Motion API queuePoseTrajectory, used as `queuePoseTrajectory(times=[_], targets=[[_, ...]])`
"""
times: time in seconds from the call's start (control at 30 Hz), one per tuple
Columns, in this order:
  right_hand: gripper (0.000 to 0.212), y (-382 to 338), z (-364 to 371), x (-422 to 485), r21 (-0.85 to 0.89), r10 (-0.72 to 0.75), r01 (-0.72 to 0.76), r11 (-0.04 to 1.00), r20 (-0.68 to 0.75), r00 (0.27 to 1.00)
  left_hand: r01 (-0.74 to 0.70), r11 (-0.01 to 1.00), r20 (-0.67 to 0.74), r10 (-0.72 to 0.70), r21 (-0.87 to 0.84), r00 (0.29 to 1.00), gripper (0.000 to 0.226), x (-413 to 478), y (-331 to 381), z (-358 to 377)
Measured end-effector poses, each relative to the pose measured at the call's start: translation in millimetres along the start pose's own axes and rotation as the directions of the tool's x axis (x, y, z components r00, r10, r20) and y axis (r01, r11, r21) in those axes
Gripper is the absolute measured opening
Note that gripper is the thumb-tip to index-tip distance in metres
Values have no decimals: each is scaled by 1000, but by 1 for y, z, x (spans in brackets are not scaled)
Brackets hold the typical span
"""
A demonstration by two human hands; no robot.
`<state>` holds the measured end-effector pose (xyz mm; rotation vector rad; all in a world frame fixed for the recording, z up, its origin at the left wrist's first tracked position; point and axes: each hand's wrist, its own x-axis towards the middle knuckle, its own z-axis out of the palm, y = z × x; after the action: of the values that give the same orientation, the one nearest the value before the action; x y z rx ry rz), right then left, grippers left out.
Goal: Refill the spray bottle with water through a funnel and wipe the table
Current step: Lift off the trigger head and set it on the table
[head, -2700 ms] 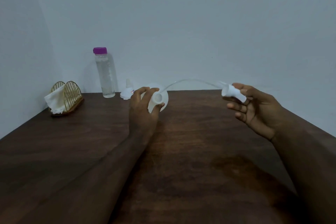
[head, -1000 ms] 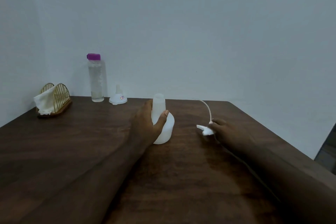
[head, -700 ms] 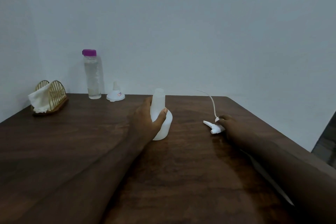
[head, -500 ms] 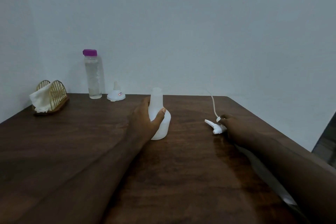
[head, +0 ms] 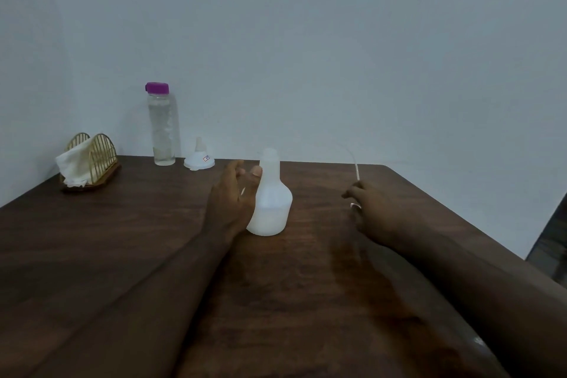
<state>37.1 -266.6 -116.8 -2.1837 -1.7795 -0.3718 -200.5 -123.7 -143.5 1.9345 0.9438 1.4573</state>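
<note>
The white spray bottle [head: 270, 205] stands upright and uncapped in the middle of the dark wooden table [head: 129, 242]. My left hand [head: 230, 202] is just left of it with fingers spread, thumb close to the neck, not gripping. My right hand [head: 372, 209] rests on the table to the right, curled over the spray head [head: 356, 205], which is almost hidden. Its thin dip tube [head: 355, 167] sticks up behind my fingers. A white funnel [head: 199, 158] lies upside down at the back, beside a clear water bottle [head: 161, 129] with a purple cap.
A gold wire holder with a white cloth [head: 87, 163] sits at the back left corner. The wall runs close behind the table. The table's right edge [head: 478, 224] slants away past my right forearm.
The spray head came off the bottle and went down to the table on the right. The bottle was stood upright, and my left hand has just loosened its grip on it.
</note>
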Motion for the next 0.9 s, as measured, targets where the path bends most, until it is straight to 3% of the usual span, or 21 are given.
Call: queuePoseTrajectory(times=[0.1,0.27,0.37,0.43,0.63,0.8,0.9], targets=[[12,-70,-19,-13,109,-173,192,975,-161,972,86,996,-53,-88,-34,995,67,5,-5,-11],[22,-172,-20,-29,292,-349,361,886,-94,932,276,961,-118,-278,-32,953,43,16,-28,-33],[13,-209,10,-16,427,-292,277,861,-30,956,421,903,-109,-428,-82,897,38,23,-45,-48],[14,-226,31,-2,487,-223,178,855,35,974,438,894,-65,-444,-91,894,40,26,-54,-59],[55,-267,66,54,505,-76,-42,862,211,975,395,911,-100,-385,115,917,44,30,-81,-112],[46,-291,88,104,428,13,-81,900,160,987,361,908,-54,-358,212,932,51,40,-92,-123],[39,-293,103,135,464,111,-168,870,147,983,318,895,-19,-329,313,944,58,52,-98,-121]])
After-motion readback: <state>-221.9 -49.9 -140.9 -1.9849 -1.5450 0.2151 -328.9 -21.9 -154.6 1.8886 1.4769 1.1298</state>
